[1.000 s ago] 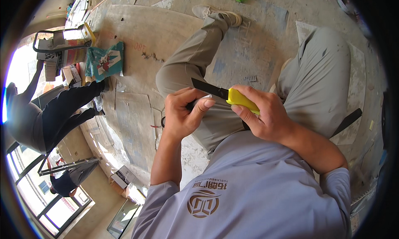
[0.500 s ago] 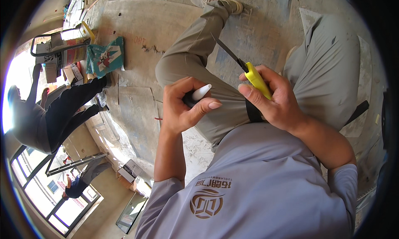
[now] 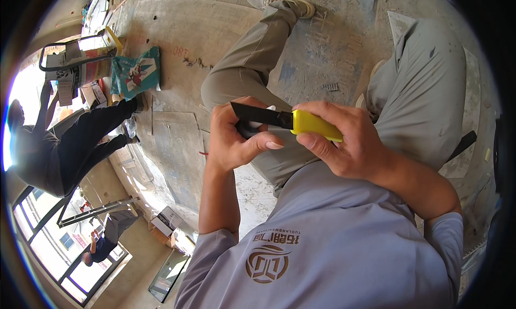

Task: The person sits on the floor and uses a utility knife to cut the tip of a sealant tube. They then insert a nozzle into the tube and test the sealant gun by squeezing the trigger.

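A yellow-handled utility knife [image 3: 316, 126] is gripped in my right hand [image 3: 357, 142], the thumb pressed along its side. Its wide dark blade is extended and points left, passing over the fingers of my left hand [image 3: 228, 134]. Those fingers are curled around a black object with a white tapered nozzle [image 3: 272, 108], mostly covered by hand and blade. The blade crosses in front of the nozzle; whether it touches, I cannot tell. Both hands are held over my grey trouser leg [image 3: 236, 86].
Worn boards cover the floor [image 3: 172, 29]. To the left are a teal bag [image 3: 137, 73], cardboard boxes [image 3: 67, 86] and a person in dark clothes [image 3: 40, 155]. Another person [image 3: 102, 247] is near the windows. A glass panel [image 3: 167, 276] leans at lower left.
The knife has swung from pointing up and away to lying nearly level, its blade now across the nozzle and left fingers. My left hand has barely moved. The person near the windows has shifted.
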`<action>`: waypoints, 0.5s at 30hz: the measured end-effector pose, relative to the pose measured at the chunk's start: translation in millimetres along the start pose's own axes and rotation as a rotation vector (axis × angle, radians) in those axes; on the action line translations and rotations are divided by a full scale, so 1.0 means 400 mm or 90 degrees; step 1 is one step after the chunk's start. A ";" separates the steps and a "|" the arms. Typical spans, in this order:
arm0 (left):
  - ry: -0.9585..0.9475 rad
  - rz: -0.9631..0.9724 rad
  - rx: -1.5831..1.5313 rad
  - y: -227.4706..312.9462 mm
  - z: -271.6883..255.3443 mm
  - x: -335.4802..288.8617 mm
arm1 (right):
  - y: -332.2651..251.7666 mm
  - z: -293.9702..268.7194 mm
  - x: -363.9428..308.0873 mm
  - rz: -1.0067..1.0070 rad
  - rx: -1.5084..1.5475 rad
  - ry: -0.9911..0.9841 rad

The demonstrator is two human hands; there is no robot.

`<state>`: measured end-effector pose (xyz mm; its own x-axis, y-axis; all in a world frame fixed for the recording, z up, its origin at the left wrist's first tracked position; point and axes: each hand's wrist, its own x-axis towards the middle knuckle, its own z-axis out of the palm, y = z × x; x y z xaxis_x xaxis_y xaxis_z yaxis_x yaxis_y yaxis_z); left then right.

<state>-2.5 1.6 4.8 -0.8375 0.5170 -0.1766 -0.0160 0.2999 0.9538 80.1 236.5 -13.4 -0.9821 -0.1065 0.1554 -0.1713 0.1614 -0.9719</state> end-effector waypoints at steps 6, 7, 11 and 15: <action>-0.003 -0.006 0.024 0.005 -0.006 0.000 | 0.006 -0.002 -0.004 -0.040 -0.084 -0.017; -0.006 -0.008 0.019 0.005 -0.005 0.000 | 0.006 -0.002 -0.004 -0.040 -0.087 -0.016; -0.006 -0.010 0.021 0.007 -0.004 0.002 | 0.009 0.000 -0.001 -0.045 -0.091 -0.011; -0.006 0.001 0.036 0.010 -0.004 0.004 | 0.011 -0.001 0.000 -0.049 -0.100 -0.011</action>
<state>-4.8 2.3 8.7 -0.8321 0.5256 -0.1773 0.0167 0.3433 0.9391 79.3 237.4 -17.4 -0.9643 -0.1410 0.2242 -0.2576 0.3027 -0.9176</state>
